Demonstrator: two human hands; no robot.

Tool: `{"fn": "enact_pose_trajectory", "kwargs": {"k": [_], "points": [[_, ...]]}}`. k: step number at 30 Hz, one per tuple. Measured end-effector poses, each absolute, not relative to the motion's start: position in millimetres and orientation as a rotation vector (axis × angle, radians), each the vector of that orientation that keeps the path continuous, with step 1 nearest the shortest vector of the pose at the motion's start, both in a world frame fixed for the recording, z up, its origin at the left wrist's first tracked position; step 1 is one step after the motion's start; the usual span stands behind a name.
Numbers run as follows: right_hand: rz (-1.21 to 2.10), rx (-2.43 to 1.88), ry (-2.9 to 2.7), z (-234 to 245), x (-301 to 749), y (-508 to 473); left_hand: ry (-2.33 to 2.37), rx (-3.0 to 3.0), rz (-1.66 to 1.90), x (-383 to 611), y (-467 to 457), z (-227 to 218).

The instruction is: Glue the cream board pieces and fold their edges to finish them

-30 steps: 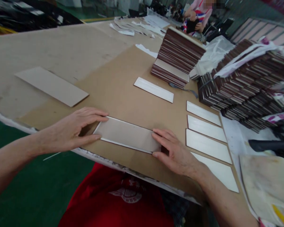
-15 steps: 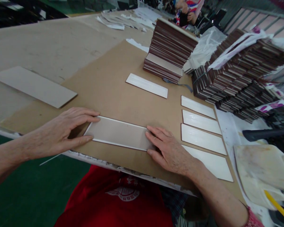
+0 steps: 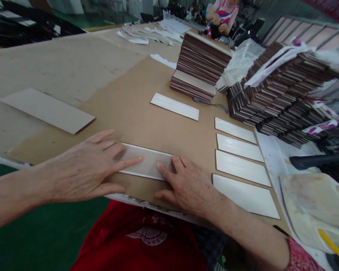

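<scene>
A long grey cardboard strip (image 3: 149, 160) with a white border lies on the brown board (image 3: 141, 101) near the table's front edge. My left hand (image 3: 84, 171) lies flat on the strip's left part, fingers spread. My right hand (image 3: 186, 186) presses flat on its right part, fingers stretched out. Both hands cover much of the strip.
Several white strips (image 3: 240, 167) lie in a column to the right, one more white strip (image 3: 175, 106) further back. Two tall stacks of dark-edged boards (image 3: 203, 64) (image 3: 282, 90) stand behind. A loose grey board (image 3: 48, 110) lies left. A cloth (image 3: 313, 203) sits at right. A person (image 3: 222, 19) sits at the far end.
Both hands have slid from the strip's ends inward onto its top, toward each other. The strip has stayed in place.
</scene>
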State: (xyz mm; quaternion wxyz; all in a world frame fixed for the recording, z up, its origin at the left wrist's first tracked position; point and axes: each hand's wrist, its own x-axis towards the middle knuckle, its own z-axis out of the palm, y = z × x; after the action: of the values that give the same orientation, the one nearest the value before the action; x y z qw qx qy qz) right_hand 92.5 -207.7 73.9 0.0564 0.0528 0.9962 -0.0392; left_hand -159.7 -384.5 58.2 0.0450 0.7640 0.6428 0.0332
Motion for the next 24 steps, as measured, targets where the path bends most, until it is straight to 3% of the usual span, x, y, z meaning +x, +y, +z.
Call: {"fn": "enact_pose_trajectory", "kwargs": {"k": [7,16,24], "points": [[-0.159,0.209,3.018,55.4,116.3,-203.8,2.044,2.359,0.035,-155.5,-391.9,46.1],[-0.199,0.424,3.066,69.2,154.6,-175.4,2.038,2.355,0.262,-174.1,-419.2,21.5],[-0.423,0.226,2.897,53.6,143.0,-199.2,2.073,2.354,0.271,-179.5,-429.4,13.5]]}}
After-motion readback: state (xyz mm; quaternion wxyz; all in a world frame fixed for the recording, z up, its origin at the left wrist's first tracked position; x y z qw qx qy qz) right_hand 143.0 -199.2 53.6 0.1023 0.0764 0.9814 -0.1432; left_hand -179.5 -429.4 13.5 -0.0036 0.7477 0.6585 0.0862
